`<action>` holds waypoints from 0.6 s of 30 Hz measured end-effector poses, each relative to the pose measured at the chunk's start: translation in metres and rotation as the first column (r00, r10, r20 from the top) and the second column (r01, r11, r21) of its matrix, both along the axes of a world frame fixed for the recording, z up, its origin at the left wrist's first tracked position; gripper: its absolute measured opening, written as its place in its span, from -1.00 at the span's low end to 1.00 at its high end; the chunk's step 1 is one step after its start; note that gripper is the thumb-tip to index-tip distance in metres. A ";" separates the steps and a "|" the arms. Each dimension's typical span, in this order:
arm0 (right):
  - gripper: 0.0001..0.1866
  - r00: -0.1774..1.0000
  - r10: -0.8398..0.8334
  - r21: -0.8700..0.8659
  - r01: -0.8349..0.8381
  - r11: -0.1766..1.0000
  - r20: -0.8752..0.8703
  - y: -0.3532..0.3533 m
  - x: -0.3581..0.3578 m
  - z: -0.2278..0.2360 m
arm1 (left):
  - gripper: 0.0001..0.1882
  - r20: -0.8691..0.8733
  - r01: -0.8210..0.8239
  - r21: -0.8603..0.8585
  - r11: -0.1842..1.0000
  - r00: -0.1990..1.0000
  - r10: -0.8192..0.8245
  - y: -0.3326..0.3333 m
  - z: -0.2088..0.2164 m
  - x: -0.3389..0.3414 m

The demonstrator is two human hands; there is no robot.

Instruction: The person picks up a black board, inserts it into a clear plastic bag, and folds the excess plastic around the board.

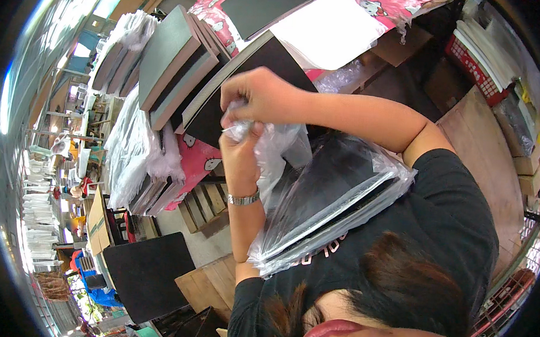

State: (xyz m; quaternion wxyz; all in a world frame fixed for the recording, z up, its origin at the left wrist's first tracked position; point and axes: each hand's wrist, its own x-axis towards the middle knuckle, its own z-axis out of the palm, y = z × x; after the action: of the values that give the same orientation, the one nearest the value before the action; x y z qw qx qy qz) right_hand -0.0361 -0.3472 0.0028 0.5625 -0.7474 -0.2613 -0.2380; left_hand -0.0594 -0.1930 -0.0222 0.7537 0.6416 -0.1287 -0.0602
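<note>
A clear plastic bag (281,154) lies against my chest and lap with a flat, black-covered stack (336,162) inside. White page edges show along the stack's near side. My left hand (239,155), with a metal watch (243,198) on its wrist, is closed around the bag's gathered end. Just above it my right hand (261,94) is closed too, with curled fingers on the same bunched plastic. The two hands nearly touch. Behind them, a thick black-covered book (289,64) leans at the table's edge.
A table with a pink patterned cloth (188,171) holds white sheets (330,29), a dark grey board (262,8) and thick grey-covered books (169,52). Plastic-wrapped stacks (129,156) stand at left. A red basket (476,69) is at far right; a black panel (148,274) is lower left.
</note>
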 end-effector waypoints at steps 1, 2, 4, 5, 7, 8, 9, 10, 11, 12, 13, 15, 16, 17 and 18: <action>-0.74 0.991 -0.038 0.055 0.045 0.997 -0.131 -0.010 0.001 0.003 | -0.71 -0.015 -0.035 -0.001 0.999 0.999 0.035 0.005 0.003 0.003; -0.68 0.977 -0.069 0.174 0.105 0.979 -0.203 -0.025 0.006 0.005 | -0.75 -0.025 -0.076 -0.004 0.997 0.997 0.075 0.011 0.008 0.006; -0.53 0.942 0.059 0.383 0.076 0.920 -0.329 -0.038 0.000 0.005 | -0.84 0.013 -0.137 -0.065 0.988 0.990 0.138 0.011 0.015 0.009; -0.61 0.947 0.137 0.349 -0.028 0.937 -0.291 -0.028 -0.006 -0.011 | -0.83 0.039 -0.130 -0.087 0.988 0.990 0.134 0.009 0.015 0.010; -0.73 0.946 0.139 0.090 -0.117 0.989 -0.292 -0.015 -0.023 -0.017 | -0.80 0.080 -0.124 -0.119 0.985 0.988 0.134 0.009 0.012 0.009; -0.82 0.917 0.214 0.267 -0.125 0.955 -0.336 -0.016 -0.018 -0.019 | -0.80 0.071 -0.132 -0.170 0.977 0.987 0.145 0.006 0.013 0.009; -0.84 0.931 0.150 0.299 -0.046 0.953 -0.334 -0.021 -0.014 -0.019 | -0.83 0.078 -0.134 -0.178 0.975 0.986 0.150 0.004 0.012 0.010; -0.85 0.917 0.181 0.321 -0.063 0.945 -0.355 -0.026 -0.012 -0.018 | -0.86 0.084 -0.137 -0.186 0.973 0.984 0.154 0.003 0.012 0.010; -0.85 0.902 0.216 0.344 -0.081 0.935 -0.375 -0.028 -0.011 -0.016 | -0.89 0.091 -0.141 -0.192 0.971 0.983 0.161 0.001 0.012 0.011; -0.85 0.916 0.148 0.254 -0.053 0.966 -0.373 -0.029 -0.012 -0.013 | -0.88 0.153 -0.151 -0.206 0.967 0.971 0.184 -0.004 0.012 0.013; -0.85 0.928 0.081 0.161 -0.022 0.987 -0.364 -0.029 -0.014 -0.009 | -0.88 0.172 -0.174 -0.191 0.966 0.963 0.207 -0.004 0.013 0.011; -0.84 0.974 -0.005 0.097 0.027 0.995 -0.227 -0.031 -0.012 -0.010 | -0.88 0.213 -0.209 -0.168 0.963 0.947 0.243 -0.007 0.018 0.008; -0.84 0.995 -0.020 0.128 0.034 0.991 -0.102 -0.029 -0.005 -0.017 | -0.87 0.235 -0.203 -0.176 0.963 0.942 0.241 -0.009 0.019 0.008; -0.83 0.999 -0.035 0.160 0.031 0.987 0.020 -0.025 -0.003 -0.015 | -0.86 0.254 -0.202 -0.182 0.962 0.936 0.245 -0.008 0.019 0.007; -0.83 0.999 0.038 0.186 -0.034 0.982 -0.015 -0.022 -0.002 -0.012 | -0.84 0.273 -0.202 -0.188 0.961 0.929 0.249 -0.008 0.018 0.007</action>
State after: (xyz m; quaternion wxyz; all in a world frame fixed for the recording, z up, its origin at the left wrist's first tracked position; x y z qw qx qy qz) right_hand -0.0385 -0.3692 -0.0095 0.6365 -0.6890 -0.2460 -0.2442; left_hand -0.0524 -0.2012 -0.0040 0.7762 0.5927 -0.1689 0.1332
